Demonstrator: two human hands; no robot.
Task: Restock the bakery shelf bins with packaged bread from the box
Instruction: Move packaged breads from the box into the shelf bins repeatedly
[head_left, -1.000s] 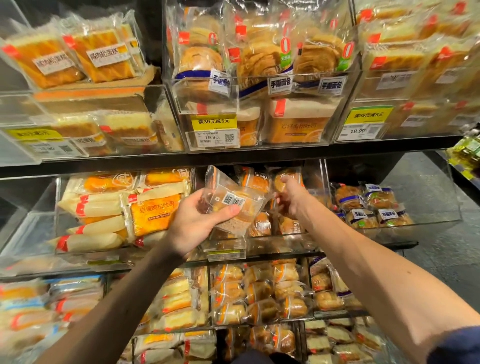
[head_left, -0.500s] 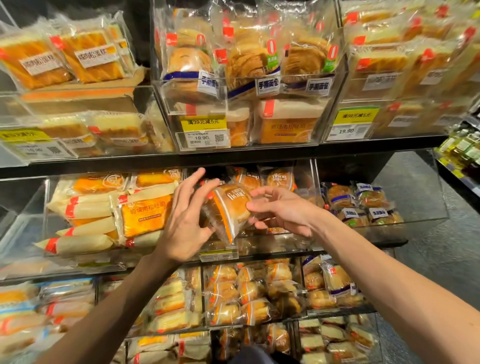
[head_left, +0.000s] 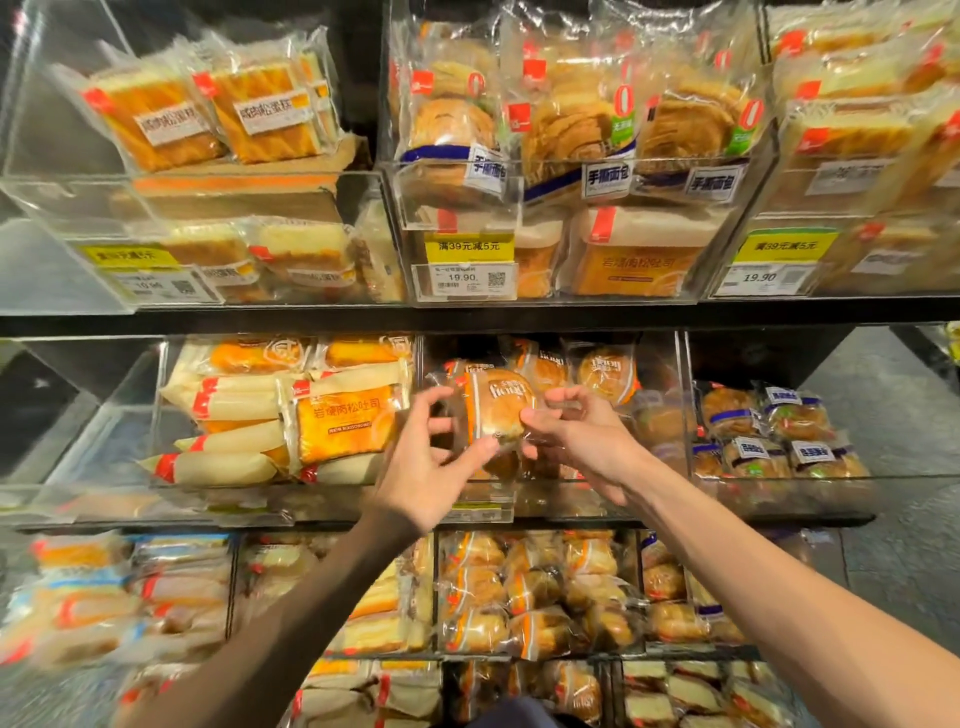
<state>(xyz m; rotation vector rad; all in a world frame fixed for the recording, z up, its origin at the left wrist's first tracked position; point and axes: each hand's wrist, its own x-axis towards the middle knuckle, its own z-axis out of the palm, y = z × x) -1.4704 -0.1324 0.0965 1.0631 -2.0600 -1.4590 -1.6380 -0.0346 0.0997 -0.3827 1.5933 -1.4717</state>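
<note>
The round, film-wrapped bun (head_left: 496, 410) has turned upright, pinched between both hands (head_left: 421, 467) (head_left: 587, 441).

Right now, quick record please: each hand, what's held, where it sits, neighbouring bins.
left hand: holds bun packet from its left side and underneath
right hand: pinches the packet's right edge
packet position: upright, at the opening of the centre bin on the middle shelf, not yet let go
centre bin contents: similar buns
left bin: toast loaves
right bin: blue-labelled buns
</note>
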